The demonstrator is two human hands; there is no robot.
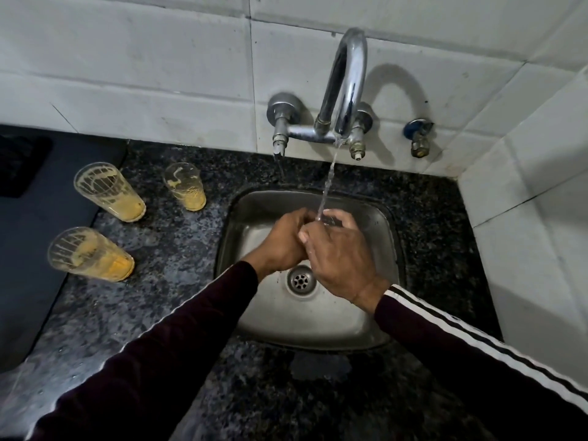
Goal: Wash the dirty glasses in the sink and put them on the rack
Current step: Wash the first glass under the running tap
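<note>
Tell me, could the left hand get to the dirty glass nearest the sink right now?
Probably not at once: the left hand is busy with the right hand around a glass under the water. The path to the counter glass looks unobstructed.

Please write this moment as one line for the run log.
step: rinsing | both hands hold glass under tap stream, over sink | three dirty glasses wait on counter, left | rack: not in view
</note>
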